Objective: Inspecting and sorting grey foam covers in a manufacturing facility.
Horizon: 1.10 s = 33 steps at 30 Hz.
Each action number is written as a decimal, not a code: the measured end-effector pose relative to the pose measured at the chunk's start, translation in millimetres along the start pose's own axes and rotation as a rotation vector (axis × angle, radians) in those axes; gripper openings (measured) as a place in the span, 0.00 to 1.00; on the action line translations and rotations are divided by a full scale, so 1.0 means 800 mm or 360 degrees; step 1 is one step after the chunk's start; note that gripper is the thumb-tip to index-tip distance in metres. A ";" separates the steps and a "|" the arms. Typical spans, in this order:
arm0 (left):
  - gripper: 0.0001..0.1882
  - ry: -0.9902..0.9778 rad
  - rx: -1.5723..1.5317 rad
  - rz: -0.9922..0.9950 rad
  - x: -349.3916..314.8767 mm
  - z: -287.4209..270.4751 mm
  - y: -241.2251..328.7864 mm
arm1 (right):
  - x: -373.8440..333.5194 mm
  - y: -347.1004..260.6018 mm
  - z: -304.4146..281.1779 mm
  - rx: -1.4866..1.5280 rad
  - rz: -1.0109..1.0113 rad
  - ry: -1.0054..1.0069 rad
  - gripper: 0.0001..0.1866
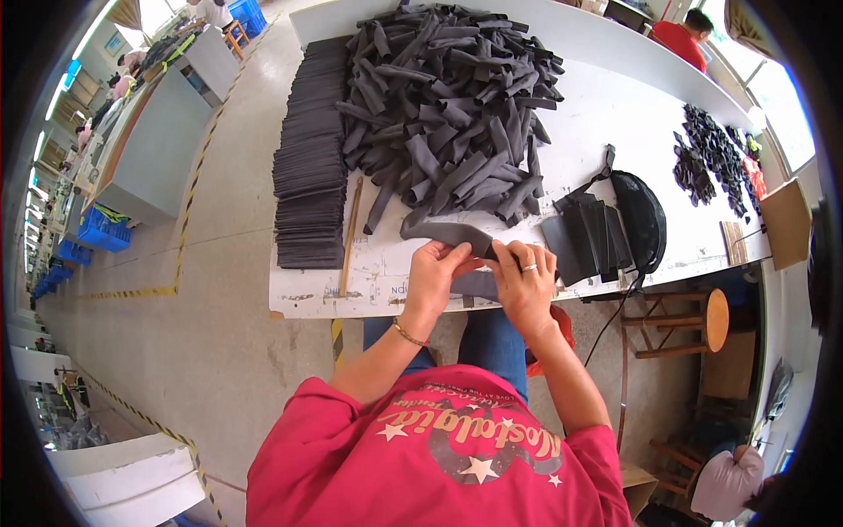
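Observation:
A dark grey fabric strip [450, 232] is stretched between my hands at the table's near edge, its free end curling up on the left. My left hand [432, 274] pinches its lower edge between thumb and fingers. With thumb and fingers closed, my right hand [525, 283] grips the strip's right end. Another flat dark piece [477, 285] lies under my hands. Just beyond them rises a big loose heap of rolled dark grey fabric pieces [457, 114]. Several flat dark pieces [590, 235] lie fanned out right of my right hand, beside a rounded black mesh item [639, 221].
A long, tidy stack of flat dark pieces [309, 176] lines the left of the white table [606, 97], with a thin wooden stick [352, 237] beside it. Small dark scraps [716, 158] lie far right. A wooden stool [716, 321] stands right. A person in red [680, 39] sits beyond.

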State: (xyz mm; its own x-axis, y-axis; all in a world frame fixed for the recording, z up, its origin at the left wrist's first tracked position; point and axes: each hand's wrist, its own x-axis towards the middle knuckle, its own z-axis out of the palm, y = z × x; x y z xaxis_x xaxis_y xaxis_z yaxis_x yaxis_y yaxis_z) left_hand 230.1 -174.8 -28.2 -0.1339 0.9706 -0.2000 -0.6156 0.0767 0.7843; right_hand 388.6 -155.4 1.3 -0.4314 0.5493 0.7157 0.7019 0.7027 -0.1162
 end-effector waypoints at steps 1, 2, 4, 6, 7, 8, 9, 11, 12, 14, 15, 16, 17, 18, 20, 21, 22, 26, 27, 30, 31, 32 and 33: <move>0.09 0.0000 0.0000 0.0009 -0.003 0.001 -0.001 | 0.001 -0.006 0.001 0.0055 0.0069 -0.0020 0.21; 0.10 0.0014 0.0054 0.0106 -0.005 0.003 0.002 | -0.002 -0.008 0.004 0.0089 0.0078 -0.0011 0.23; 0.15 0.0012 -0.0229 0.0194 -0.007 0.015 0.006 | -0.005 -0.012 0.009 0.0243 0.0146 -0.0027 0.23; 0.16 -0.0136 -0.0434 0.0161 -0.002 0.020 0.003 | -0.006 -0.017 0.016 0.0529 0.0182 -0.0102 0.26; 0.18 -0.0290 -0.0638 0.0118 0.002 0.022 0.001 | -0.005 -0.021 0.018 0.0536 0.0174 -0.0101 0.26; 0.17 -0.0250 -0.0694 0.0108 0.006 0.022 -0.001 | -0.001 -0.026 0.021 0.0603 0.0228 -0.0088 0.28; 0.17 -0.0243 -0.0691 0.0125 0.010 0.016 0.001 | 0.001 -0.031 0.022 0.0669 0.0283 -0.0076 0.30; 0.16 -0.0208 -0.0565 0.0260 0.016 0.006 0.004 | -0.012 -0.018 0.009 0.0386 0.0266 -0.0317 0.26; 0.15 -0.0150 -0.0516 0.0275 0.017 0.003 0.008 | -0.021 -0.010 0.006 0.0510 0.0249 -0.0348 0.24; 0.14 -0.0224 -0.0603 0.0253 0.013 0.006 0.002 | -0.024 -0.004 0.006 0.0636 0.0234 -0.0383 0.22; 0.14 -0.0298 -0.0690 0.0223 0.011 0.008 -0.002 | -0.019 -0.003 0.007 0.0654 0.0174 -0.0356 0.20; 0.13 -0.0255 -0.0633 0.0296 0.011 0.007 -0.006 | -0.015 -0.002 0.008 0.0673 0.0113 -0.0330 0.18; 0.13 -0.0258 -0.0634 0.0291 0.012 0.006 -0.008 | -0.012 -0.004 0.012 0.0669 0.0117 -0.0330 0.18; 0.13 -0.0245 -0.0629 0.0261 0.013 0.005 -0.011 | -0.010 -0.009 0.020 0.0715 0.0085 -0.0322 0.16; 0.13 -0.0226 -0.0621 0.0238 0.012 0.005 -0.005 | -0.010 -0.015 0.028 0.0785 0.0022 -0.0277 0.15; 0.13 -0.0153 -0.0642 0.0189 0.010 0.008 0.004 | -0.011 -0.018 0.025 0.0791 0.0018 -0.0277 0.15; 0.14 -0.0079 -0.0663 0.0140 0.010 0.010 0.011 | -0.012 -0.019 0.018 0.0717 0.0082 -0.0240 0.15; 0.13 -0.0154 -0.0699 0.0178 0.015 0.000 0.012 | -0.008 -0.025 0.008 0.0561 0.0054 -0.0209 0.14; 0.13 -0.0150 -0.0701 0.0183 0.014 0.002 0.003 | -0.007 -0.026 0.007 0.0558 0.0010 -0.0183 0.14; 0.14 -0.0109 -0.0854 -0.0041 0.000 0.025 -0.020 | -0.001 -0.029 0.017 0.0574 -0.0029 -0.0168 0.13; 0.14 -0.0114 -0.0856 -0.0046 0.000 0.026 -0.020 | -0.001 -0.029 0.020 0.0596 -0.0047 -0.0159 0.13; 0.14 -0.0137 -0.0813 0.0010 0.000 0.022 -0.017 | 0.004 -0.034 0.020 0.0701 0.0072 -0.0257 0.12; 0.14 -0.0160 -0.0770 0.0065 0.000 0.018 -0.012 | 0.009 -0.037 0.014 0.0709 0.0066 -0.0257 0.12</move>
State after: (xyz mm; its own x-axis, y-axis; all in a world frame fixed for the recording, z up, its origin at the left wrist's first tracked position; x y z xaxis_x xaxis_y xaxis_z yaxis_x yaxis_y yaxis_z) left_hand 247.2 -172.3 -27.5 -0.1043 0.9896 -0.0987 -0.9045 -0.0532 0.4232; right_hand 358.3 -166.9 2.0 -0.5155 0.6192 0.5923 0.4242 0.7850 -0.4514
